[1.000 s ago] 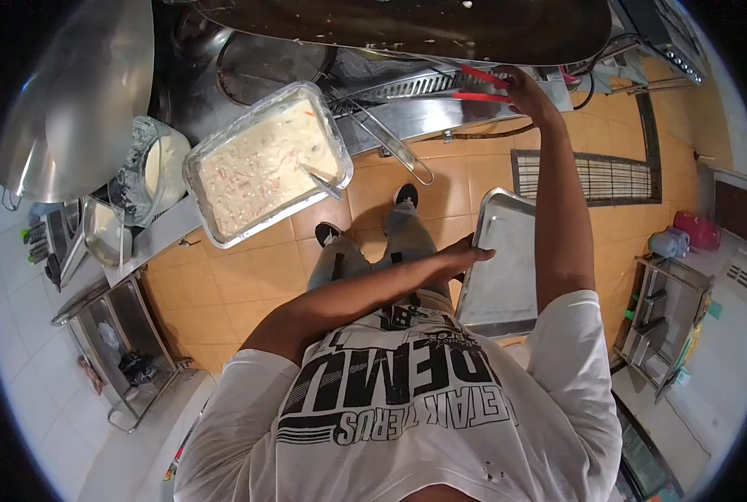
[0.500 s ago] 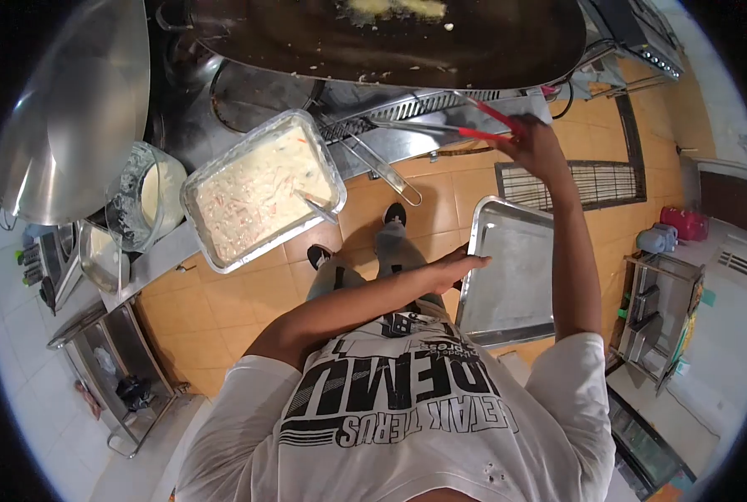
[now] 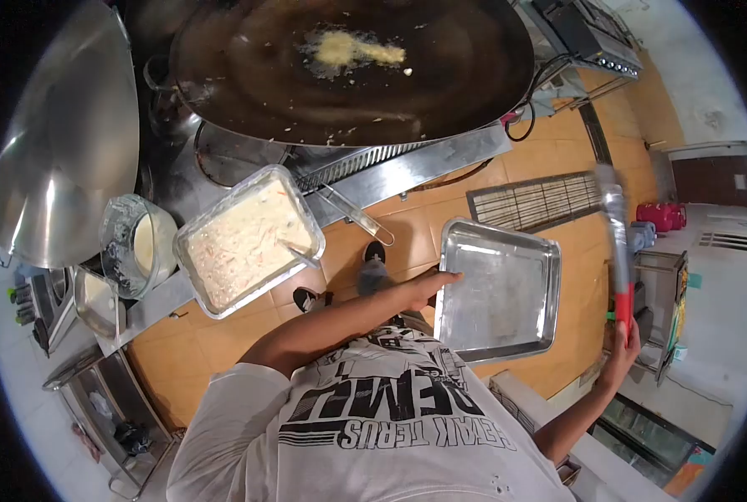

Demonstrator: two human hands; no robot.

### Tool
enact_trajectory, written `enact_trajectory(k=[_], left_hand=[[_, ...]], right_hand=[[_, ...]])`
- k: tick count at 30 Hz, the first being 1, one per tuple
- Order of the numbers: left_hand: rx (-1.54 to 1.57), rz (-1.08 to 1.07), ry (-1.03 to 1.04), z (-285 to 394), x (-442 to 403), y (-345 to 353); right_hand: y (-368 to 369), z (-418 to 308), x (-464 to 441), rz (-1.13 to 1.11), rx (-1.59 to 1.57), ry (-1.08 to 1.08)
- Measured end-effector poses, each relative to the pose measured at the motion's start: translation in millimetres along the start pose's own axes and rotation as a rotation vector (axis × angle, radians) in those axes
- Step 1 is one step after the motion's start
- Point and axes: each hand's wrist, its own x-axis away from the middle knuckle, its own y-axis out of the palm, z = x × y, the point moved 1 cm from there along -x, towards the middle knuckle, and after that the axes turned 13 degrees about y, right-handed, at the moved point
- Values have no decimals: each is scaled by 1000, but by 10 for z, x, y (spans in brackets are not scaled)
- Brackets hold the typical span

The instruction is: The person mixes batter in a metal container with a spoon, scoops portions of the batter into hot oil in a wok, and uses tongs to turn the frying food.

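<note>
My left hand (image 3: 434,287) is closed on the left rim of a shallow rectangular metal tray (image 3: 495,309). The tray hangs over the floor to the right of my legs, with only a wet-looking shine inside. Far out to the right, my right hand (image 3: 626,343) grips the red handle of metal tongs (image 3: 616,238), whose metal arms point away from me and are blurred. Ahead is a large dark wok (image 3: 356,105) with yellow fried scraps (image 3: 348,52) in a little oil. A rectangular container (image 3: 310,201) of pale batter with orange shreds stands left, a utensil handle (image 3: 300,254) sticking out.
Left of the batter stand a smeared clear bowl (image 3: 118,243), a small metal pan (image 3: 110,322) and a large shiny metal bowl (image 3: 72,151). A wire handle (image 3: 361,216) juts over the counter's front edge (image 3: 474,155). A metal rack (image 3: 666,309) stands at right.
My right hand has swung the tongs from near the wok's front edge out to the right and back toward my body. The tray, still in my left hand, sits slightly lower in view.
</note>
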Motion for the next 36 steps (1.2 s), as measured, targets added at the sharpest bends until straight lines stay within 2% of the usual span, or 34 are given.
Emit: enact_trajectory(k=[2,3,5,7,9,18,24,28,30,32,35,36], left_hand=[[-65,131,-5,319,91,99],[-97,196,-11,440,124,132],[48,182,72,151,-211,-296],[75,253,102,504,-63,-196],[100,284,151,573,-153,-409],[138,445,355,1087,-351,-717],[184,437,433,1141,-444,-988],[313,534,509,1060,-549,-1208],[234,759,543,859,-742,-1541],[239,975,603,999,-543,-1160],[-40,1067,838,860,-634,-1347],[-241,1226,839,920,-577,-1209]], right_hand=[[-121,102,66,-6,-302,34],[-88,104,36,-94,-320,24],[62,83,-46,-253,-359,3],[353,-27,-185,-443,-561,23],[634,-98,-337,-665,-715,14],[1290,-207,-450,-730,-881,-57],[1475,-308,-640,-814,-1004,-131],[1468,-575,-848,-688,-667,-229],[1504,-733,-979,-546,-507,-282],[1535,-926,-1120,-463,-352,-348],[1682,-1424,-1293,-407,-139,-538],[1729,-1609,-1334,-345,-21,-630]])
